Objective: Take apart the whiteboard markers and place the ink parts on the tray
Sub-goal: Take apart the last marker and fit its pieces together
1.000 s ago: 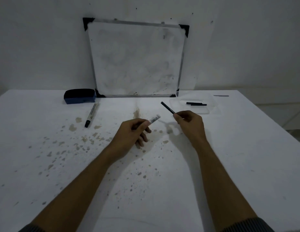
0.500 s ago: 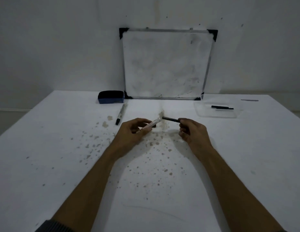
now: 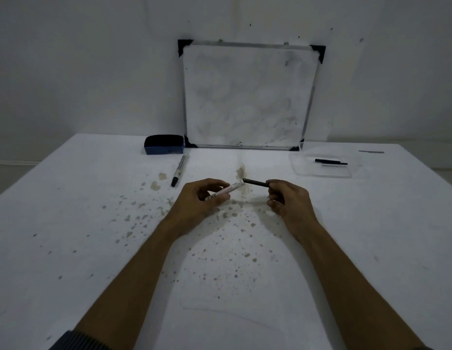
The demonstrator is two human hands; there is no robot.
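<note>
**Two ink parts in the tray, a third in my grip**

Two, I think, dark ink parts (image 3: 331,162) lie in the clear tray (image 3: 320,173). One whole marker (image 3: 180,169) rests by the eraser (image 3: 164,144). My left hand (image 3: 199,200) grips the white barrel (image 3: 223,192); my right hand (image 3: 290,198) pinches one ink rod (image 3: 255,182), its tip just beside the barrel's mouth, closer than a second ago.

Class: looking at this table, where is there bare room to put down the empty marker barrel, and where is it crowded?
Free: the table left of the left hand, and the wide strip right of the right hand, nearer than the tray. Crowded: the far edge, where eraser, whole marker, whiteboard and the tray holding ink parts sit.
</note>
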